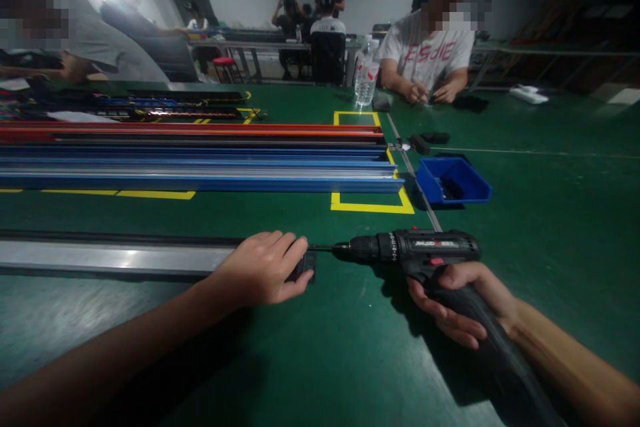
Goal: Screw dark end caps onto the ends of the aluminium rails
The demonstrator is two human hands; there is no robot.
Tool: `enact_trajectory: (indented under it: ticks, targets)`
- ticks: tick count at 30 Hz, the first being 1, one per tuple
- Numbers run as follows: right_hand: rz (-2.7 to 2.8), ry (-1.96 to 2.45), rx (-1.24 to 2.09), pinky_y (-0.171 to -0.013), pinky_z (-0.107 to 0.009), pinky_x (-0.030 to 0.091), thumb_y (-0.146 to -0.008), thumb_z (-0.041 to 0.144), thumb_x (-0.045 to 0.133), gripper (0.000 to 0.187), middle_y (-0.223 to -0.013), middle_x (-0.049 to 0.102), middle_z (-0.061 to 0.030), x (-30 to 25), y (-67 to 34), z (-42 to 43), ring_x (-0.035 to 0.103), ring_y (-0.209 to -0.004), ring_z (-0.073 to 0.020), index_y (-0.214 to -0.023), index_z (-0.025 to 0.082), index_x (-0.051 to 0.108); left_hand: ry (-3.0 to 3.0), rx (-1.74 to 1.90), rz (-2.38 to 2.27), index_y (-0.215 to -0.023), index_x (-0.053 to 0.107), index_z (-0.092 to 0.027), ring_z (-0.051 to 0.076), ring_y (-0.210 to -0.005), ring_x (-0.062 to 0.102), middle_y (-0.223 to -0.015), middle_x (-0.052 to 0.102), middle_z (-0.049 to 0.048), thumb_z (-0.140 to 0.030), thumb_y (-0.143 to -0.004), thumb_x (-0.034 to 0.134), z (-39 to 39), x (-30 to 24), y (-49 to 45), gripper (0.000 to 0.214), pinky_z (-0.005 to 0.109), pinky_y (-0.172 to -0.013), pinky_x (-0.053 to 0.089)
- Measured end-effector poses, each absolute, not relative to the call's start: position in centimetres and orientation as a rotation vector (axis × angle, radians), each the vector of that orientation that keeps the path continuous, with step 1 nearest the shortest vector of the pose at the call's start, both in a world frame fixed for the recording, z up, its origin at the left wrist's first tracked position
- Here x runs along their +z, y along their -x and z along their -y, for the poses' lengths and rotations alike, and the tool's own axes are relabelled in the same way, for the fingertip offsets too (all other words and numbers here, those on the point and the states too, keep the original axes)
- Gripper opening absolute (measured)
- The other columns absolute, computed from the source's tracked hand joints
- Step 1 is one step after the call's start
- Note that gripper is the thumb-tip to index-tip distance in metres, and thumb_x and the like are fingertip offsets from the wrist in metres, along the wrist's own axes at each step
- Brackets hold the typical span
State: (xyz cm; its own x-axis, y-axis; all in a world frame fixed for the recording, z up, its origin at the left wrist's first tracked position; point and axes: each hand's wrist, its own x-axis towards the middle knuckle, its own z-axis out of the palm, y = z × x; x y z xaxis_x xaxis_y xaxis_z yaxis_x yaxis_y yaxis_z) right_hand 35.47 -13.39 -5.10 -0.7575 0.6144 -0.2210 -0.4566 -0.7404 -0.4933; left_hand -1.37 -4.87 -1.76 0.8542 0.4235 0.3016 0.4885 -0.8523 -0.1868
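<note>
Red "ES…IE" on shirt point(425, 50), drill point(436, 245) lettering (blurred)

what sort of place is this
Probably a workshop or small assembly floor: the right hand holds a power drill, long blue profiles lie side by side on a green worktable, and a blue parts bin sits near their ends.

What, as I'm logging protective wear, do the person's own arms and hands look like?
The left hand and right hand are ungloved, with no ring showing. The left forearm and right forearm are bare to the picture's edge: no sleeve, watch, bracelet or marking shows.
</note>
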Motion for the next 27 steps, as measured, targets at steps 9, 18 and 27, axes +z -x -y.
enact_trajectory:
  ticks: [9, 18, 27]
  targets:
    - [0.537, 0.561, 2.448, -0.045, -0.02, 0.054, -0.088, 0.032, 0.053, 0.034, -0.079, 0.066, -0.0045, -4.68, -35.38, 13.33, 0.051, -0.037, -0.005, -0.105, 0.007, 0.066, 2.752, -0.377, 0.693, -0.102, 0.065, -0.011, 0.024, -0.075, 0.067, -0.083, 0.069, 0.0114, -0.039, -0.099, 0.047, 4.94, -1.74, 1.35, 0.033, 0.036, -0.064, 0.057]
    - [0.513, 0.559, 2.43, -0.043, -0.02, 0.053, -0.089, 0.031, 0.05, 0.034, -0.078, 0.065, -0.005, -4.78, -35.34, 13.37, 0.051, -0.036, -0.0048, -0.105, 0.005, 0.066, 2.772, -0.378, 0.689, -0.106, 0.066, -0.009, 0.025, -0.075, 0.068, -0.085, 0.069, 0.0127, -0.037, -0.098, 0.049, 4.98, -1.71, 1.4, 0.034, 0.037, -0.063, 0.057]
    - [0.521, 0.606, 2.424, -0.042, -0.019, 0.052, -0.088, 0.034, 0.054, 0.032, -0.076, 0.066, -0.0036, -4.71, -35.34, 13.44, 0.048, -0.035, -0.0044, -0.104, 0.008, 0.064, 2.756, -0.386, 0.682, -0.104, 0.067, -0.009, 0.025, -0.074, 0.068, -0.084, 0.07, 0.0127, -0.038, -0.098, 0.05, 4.99, -1.62, 1.33, 0.034, 0.037, -0.063, 0.057]
